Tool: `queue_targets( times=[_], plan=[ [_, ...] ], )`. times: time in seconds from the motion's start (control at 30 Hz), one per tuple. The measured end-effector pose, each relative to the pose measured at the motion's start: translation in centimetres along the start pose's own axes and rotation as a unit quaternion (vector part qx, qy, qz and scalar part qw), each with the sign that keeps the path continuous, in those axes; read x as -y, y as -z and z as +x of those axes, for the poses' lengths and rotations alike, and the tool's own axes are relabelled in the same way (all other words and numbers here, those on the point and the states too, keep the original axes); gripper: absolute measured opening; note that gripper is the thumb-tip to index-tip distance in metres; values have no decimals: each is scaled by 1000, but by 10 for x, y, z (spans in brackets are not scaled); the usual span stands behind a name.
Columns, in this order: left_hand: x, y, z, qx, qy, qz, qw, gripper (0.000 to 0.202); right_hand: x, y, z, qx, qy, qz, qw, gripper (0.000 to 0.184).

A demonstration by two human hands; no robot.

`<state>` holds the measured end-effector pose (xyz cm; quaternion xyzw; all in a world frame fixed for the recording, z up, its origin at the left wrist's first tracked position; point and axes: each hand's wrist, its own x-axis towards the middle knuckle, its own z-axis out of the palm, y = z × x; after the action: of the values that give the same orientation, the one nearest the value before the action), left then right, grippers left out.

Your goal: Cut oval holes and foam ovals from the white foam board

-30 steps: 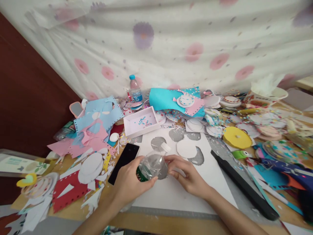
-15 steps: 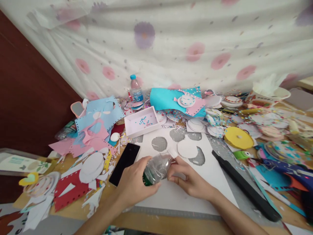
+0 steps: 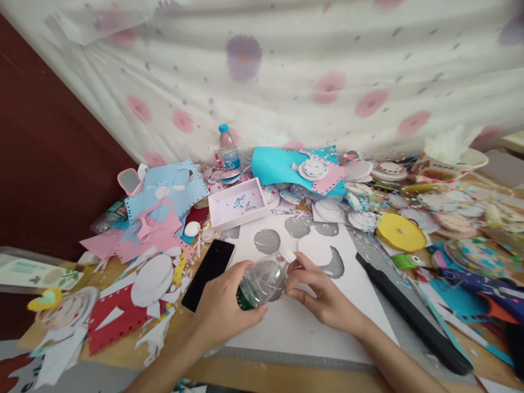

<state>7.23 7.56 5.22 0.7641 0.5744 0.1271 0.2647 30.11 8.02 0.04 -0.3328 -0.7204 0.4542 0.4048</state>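
My left hand [image 3: 227,303] is wrapped round a clear plastic bottle [image 3: 265,279], tilted with its neck up to the right. A strip of green label shows near my palm, and the rest of the label is hidden. At the neck is a white cap [image 3: 287,254], with the bent fingers and thumb of my right hand [image 3: 317,289] against it; their exact contact is partly hidden. Under both hands lies a white paper sheet [image 3: 347,314] with round holes cut in it. A loose white paper disc [image 3: 313,245] rests on the sheet.
A black phone [image 3: 208,273] lies left of the sheet. Behind it stands a white box [image 3: 237,218] with small coloured beads. To the right are a long black tool [image 3: 413,314], a yellow disc [image 3: 401,232] and a blue glue gun [image 3: 475,281]. Paper scraps crowd both sides.
My right hand has shifted slightly to the right, with its fingers a little looser at the neck. The bottle has turned slightly, and more of the cap shows.
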Motion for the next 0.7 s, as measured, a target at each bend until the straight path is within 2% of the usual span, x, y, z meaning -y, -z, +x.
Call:
queue_targets(
  times=[0.1,0.37,0.7],
  plan=[
    [-1,0,0,10,-2,0,1000,62,-1,0,1,12,-13,30,999,14],
    [-2,1,0,19,-4,-8,1000,65,-1,-4,0,-3,-37,65,997,17],
    [-1,2,0,12,-5,-24,1000,64,-6,-8,-1,-27,-9,45,999,13]
  ],
)
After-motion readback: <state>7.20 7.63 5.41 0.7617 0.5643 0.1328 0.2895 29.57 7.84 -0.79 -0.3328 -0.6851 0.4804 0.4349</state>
